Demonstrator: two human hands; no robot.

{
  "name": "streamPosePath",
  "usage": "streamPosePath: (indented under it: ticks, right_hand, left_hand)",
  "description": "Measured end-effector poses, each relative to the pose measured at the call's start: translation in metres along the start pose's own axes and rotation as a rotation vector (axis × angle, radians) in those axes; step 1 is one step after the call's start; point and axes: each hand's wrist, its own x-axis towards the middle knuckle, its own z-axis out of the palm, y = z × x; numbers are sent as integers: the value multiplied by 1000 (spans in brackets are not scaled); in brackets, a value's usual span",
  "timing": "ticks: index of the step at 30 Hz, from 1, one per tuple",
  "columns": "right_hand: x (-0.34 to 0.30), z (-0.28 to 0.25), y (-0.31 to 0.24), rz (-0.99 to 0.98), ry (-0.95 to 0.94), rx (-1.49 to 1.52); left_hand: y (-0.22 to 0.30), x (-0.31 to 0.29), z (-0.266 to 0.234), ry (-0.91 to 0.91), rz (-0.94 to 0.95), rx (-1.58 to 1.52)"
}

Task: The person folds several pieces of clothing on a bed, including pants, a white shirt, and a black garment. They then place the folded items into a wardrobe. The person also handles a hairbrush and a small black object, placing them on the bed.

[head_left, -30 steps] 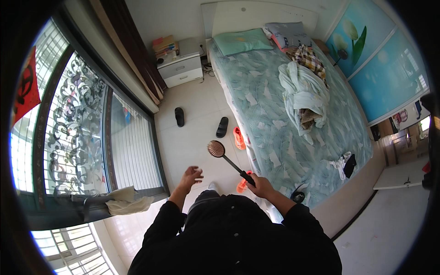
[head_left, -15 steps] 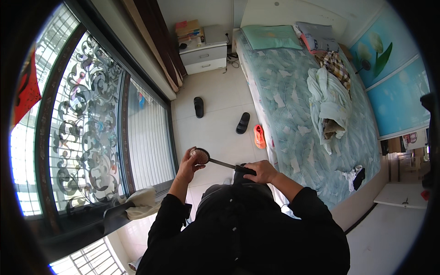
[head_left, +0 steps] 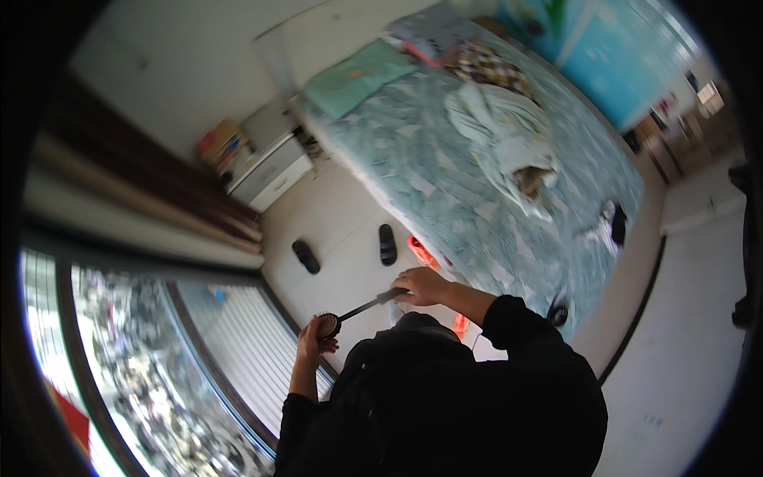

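A long thin-shafted brush (head_left: 327, 324) slants across in front of my body. Its round, bristled head with a dark rim sits at the lower left, and the dark handle end is at the upper right. My left hand (head_left: 307, 346) holds the head, fingers bent around its outer side. Around the handle end, the fingers of my right hand (head_left: 425, 286) are closed. Part of the handle is hidden under that hand.
Beyond my hands, two black slippers (head_left: 306, 257) and an orange shoe (head_left: 422, 253) lie on the tiled floor beside the bed (head_left: 381, 143). A white nightstand (head_left: 274, 171) stands by the bedhead. Glass sliding doors (head_left: 238, 342) are at my left, and a pale surface (head_left: 683, 318) at my right.
The whole view has turned, so the bed and doors appear rotated counterclockwise. Both hands keep hold of the brush, which now slopes up to the right instead of down.
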Motion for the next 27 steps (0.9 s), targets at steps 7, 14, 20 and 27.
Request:
streamPosePath:
  ticks: [7,14,20,27]
  right_hand:
    - [-78,1,-13,351,248,-120]
    - [-203,75,-117,866,399,140]
    - [-270,149,-225,1147,565,473]
    - [-332,179,-295,1217,786,599]
  left_hand:
    - [58,56,40,-332,-108,385]
    - [64,57,121,-733,-109,551]
    - [16,18,181,-993,20,589]
    - [-45,-28,236,-1225,-159,280]
